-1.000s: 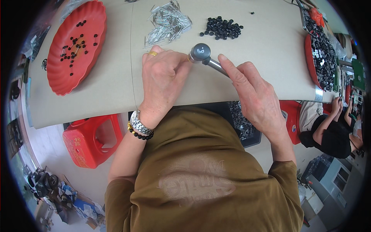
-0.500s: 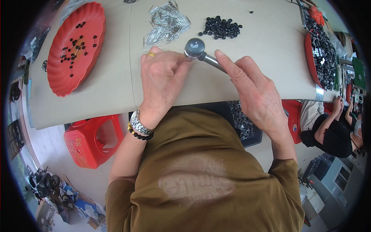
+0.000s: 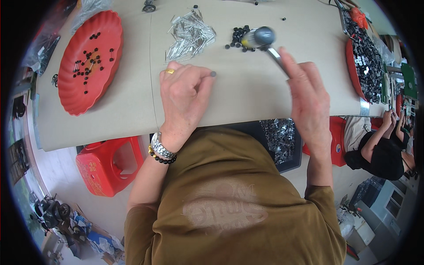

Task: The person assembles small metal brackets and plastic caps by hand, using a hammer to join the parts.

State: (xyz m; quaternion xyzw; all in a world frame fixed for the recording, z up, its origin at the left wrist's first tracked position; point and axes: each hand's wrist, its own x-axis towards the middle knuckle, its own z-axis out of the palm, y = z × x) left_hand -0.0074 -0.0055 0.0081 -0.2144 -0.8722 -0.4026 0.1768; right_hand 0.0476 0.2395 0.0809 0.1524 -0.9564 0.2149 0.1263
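My left hand [image 3: 182, 95] is closed, thumb and forefinger pinching a small dark round wheel [image 3: 213, 74] above the table. Whether a pin runs through it is hidden by the fingers. My right hand [image 3: 309, 90] grips a hammer [image 3: 277, 57] by its handle. Its round head, smeared by motion, is raised apart from my left hand and covers part of a pile of small black wheels [image 3: 240, 33]. Beyond my left hand lies a heap of thin silver metal pins [image 3: 192, 35].
A red scalloped tray [image 3: 112, 73] at the left holds black wheels, some joined by pins. At the right, a red container [image 3: 352, 66] is heaped with dark metal parts. Below the table edge are a red stool [image 3: 95, 170] and a dark bin [image 3: 289, 165]. Another person [image 3: 375, 150] sits far right.
The hammer has lifted away from my left hand, up and to the right, uncovering the pinched wheel. My right hand has shifted right; the left has barely moved.
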